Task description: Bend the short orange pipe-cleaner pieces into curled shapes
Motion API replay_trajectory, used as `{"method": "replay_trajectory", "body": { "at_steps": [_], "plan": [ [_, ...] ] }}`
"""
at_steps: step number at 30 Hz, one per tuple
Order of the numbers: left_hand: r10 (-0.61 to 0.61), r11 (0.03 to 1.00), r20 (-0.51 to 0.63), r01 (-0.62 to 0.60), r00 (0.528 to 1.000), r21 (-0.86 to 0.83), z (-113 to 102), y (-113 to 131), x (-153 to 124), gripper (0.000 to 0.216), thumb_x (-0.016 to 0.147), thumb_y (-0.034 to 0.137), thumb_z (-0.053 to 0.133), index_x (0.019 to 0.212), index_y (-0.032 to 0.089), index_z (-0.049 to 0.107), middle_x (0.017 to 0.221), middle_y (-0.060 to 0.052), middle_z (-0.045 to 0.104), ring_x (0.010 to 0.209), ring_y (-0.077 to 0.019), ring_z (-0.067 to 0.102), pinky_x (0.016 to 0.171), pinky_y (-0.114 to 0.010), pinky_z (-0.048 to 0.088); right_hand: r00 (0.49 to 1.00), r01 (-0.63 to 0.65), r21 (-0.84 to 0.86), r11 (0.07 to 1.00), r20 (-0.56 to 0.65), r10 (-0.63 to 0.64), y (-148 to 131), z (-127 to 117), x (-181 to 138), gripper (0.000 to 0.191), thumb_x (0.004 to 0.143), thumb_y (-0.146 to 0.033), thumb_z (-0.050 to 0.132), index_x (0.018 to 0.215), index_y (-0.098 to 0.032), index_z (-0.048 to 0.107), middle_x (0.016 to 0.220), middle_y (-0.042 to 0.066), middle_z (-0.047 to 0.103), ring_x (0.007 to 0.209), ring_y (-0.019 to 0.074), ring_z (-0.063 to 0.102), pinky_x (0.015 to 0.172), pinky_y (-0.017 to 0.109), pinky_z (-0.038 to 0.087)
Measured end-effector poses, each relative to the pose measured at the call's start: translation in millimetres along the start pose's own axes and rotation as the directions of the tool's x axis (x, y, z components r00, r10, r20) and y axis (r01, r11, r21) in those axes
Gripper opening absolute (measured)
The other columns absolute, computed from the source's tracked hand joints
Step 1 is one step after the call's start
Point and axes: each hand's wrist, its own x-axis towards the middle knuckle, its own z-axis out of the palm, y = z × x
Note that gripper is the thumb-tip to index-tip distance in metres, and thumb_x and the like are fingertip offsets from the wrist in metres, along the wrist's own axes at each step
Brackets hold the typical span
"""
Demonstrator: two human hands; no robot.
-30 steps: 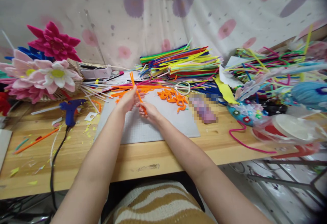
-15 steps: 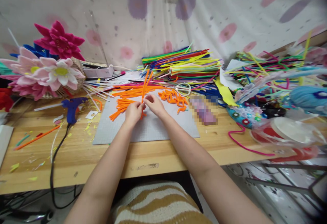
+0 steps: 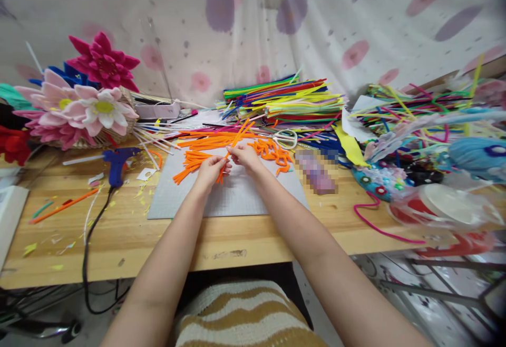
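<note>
My left hand [image 3: 214, 169] and my right hand [image 3: 244, 156] are close together over a grey mat [image 3: 174, 205]. Both are closed on orange pipe cleaners [image 3: 240, 134], whose long ends slant up and to the right past my fingers. Short orange ends stick out below the left hand. Left of my hands, a bunch of straight orange pipe cleaners [image 3: 188, 166] lies on the mat, with more lying behind. To the right is a pile of bent orange pieces [image 3: 272, 152]. My fingers hide where the held stems meet.
A blue glue gun [image 3: 115, 165] with a black cord lies at the left, in front of fuzzy flowers [image 3: 103, 107]. Stacked coloured pipe cleaners [image 3: 284, 96] line the back, near white-handled scissors [image 3: 286, 138]. Clear-wrapped items [image 3: 446, 204] and a pink stem [image 3: 381, 229] occupy the right.
The held orange stems have tipped from nearly upright to leaning right. My right hand has shifted slightly right, and the camera view has turned a little to the left.
</note>
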Motion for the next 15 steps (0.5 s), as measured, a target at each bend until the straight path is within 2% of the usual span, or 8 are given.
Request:
{"method": "replay_trajectory", "body": {
  "at_steps": [2,4,6,8,10,12,15],
  "plan": [
    [0.003,1.0,-0.007,-0.003,1.0,-0.022,1.4,2.9,-1.7,0.011,0.07,0.022,0.063,0.07,0.011,0.058,0.059,-0.001,0.061,0.048,-0.0082,0.055,0.051,-0.022,0.046,0.991,-0.136,0.223,0.965,0.04,0.13,-0.7,1.2,-1.8,0.024,0.064,-0.029,0.064,0.057,-0.017,0.044,0.048,-0.007,0.045,0.046,0.0052,0.04,0.051,0.02,0.033],
    [0.045,0.999,-0.044,-0.044,0.998,0.017,2.0,1.9,-0.4,0.01,0.07,0.021,0.062,0.069,0.012,0.058,0.057,-0.001,0.061,0.047,-0.0084,0.054,0.049,-0.021,0.044,0.978,-0.21,0.366,0.906,0.074,0.196,0.3,3.1,-3.6,0.023,0.061,-0.027,0.065,0.058,-0.017,0.045,0.049,-0.007,0.045,0.048,0.0051,0.042,0.051,0.019,0.034],
    [0.093,0.994,-0.075,-0.088,0.993,0.067,2.1,-0.9,2.2,0.01,0.07,0.021,0.062,0.068,0.012,0.057,0.056,0.0,0.061,0.046,-0.0085,0.054,0.047,-0.021,0.042,0.98,-0.201,0.46,0.865,0.105,0.172,2.9,5.0,-5.4,0.021,0.061,-0.028,0.064,0.06,-0.017,0.047,0.052,-0.007,0.046,0.049,0.0051,0.041,0.051,0.019,0.034],
    [0.104,0.993,-0.089,-0.097,0.991,0.073,1.5,-3.0,3.9,0.01,0.069,0.021,0.062,0.068,0.013,0.057,0.056,0.0,0.061,0.047,-0.0084,0.054,0.046,-0.02,0.041,0.985,-0.145,0.485,0.862,0.154,0.08,5.6,6.1,-7.7,0.019,0.063,-0.03,0.063,0.064,-0.017,0.05,0.058,-0.006,0.048,0.051,0.0048,0.041,0.051,0.019,0.035],
    [0.057,0.998,-0.075,-0.056,0.996,0.021,-0.2,-3.2,3.8,0.011,0.069,0.021,0.062,0.067,0.013,0.056,0.056,0.0,0.061,0.047,-0.0079,0.054,0.045,-0.019,0.04,0.977,-0.052,0.4,0.915,0.209,-0.036,6.9,5.1,-10.1,0.018,0.063,-0.032,0.062,0.069,-0.017,0.053,0.064,-0.005,0.05,0.053,0.0047,0.042,0.052,0.019,0.035],
    [-0.014,0.998,-0.021,0.012,1.0,-0.062,-2.9,-1.7,2.5,0.011,0.069,0.021,0.062,0.067,0.012,0.056,0.055,0.0,0.06,0.046,-0.0073,0.053,0.045,-0.018,0.04,0.957,0.099,0.216,0.971,0.246,-0.153,6.3,1.4,-11.6,0.016,0.064,-0.029,0.061,0.071,-0.017,0.054,0.067,-0.005,0.05,0.056,0.0053,0.043,0.053,0.019,0.035],
    [-0.095,0.98,0.086,0.109,0.992,-0.167,-6.9,1.8,0.6,0.007,0.07,0.018,0.06,0.07,0.011,0.058,0.055,0.0,0.058,0.045,-0.0062,0.051,0.044,-0.017,0.041,0.905,0.338,-0.063,0.939,0.297,-0.305,3.4,-7.4,-10.3,0.013,0.069,-0.027,0.057,0.066,-0.016,0.051,0.063,-0.005,0.048,0.057,0.0058,0.043,0.053,0.019,0.034]
  ]
}}
